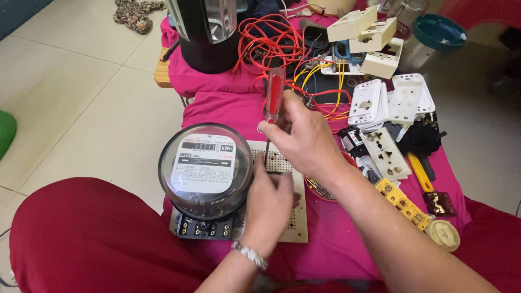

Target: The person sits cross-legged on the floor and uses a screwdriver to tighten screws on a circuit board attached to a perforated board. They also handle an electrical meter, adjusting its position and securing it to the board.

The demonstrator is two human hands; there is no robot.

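Right hand (301, 138), fingers clenched around the red translucent plastic handle of a screwdriver (273, 103), held nearly upright with the shaft pointing down onto the cream perforated mounting board (296, 217). Left hand (268, 203), a silver bracelet (249, 255) on the wrist, resting on that board with fingers pinched near the screwdriver tip; whether anything sits between them cannot be told. Just left of that hand and touching it, a round electricity meter with clear domed cover and black base (205, 171), mounted on the same board, terminal block at its lower edge facing the person. Board lying on a table draped in magenta cloth (217, 106), between red-clothed knees.

Behind the hands, a tangle of red and yellow wires (271, 46). Far left of that, a tall black appliance with a clear window (209, 32). To the right, white plastic socket plates (380, 103) stacked and scattered, cream switch boxes (369, 38) further back. Near the right forearm, a yellow terminal strip (404, 203), a yellow-handled tool (420, 171) and a round cream fitting (444, 234). Pale tiled floor (81, 97) on the left.
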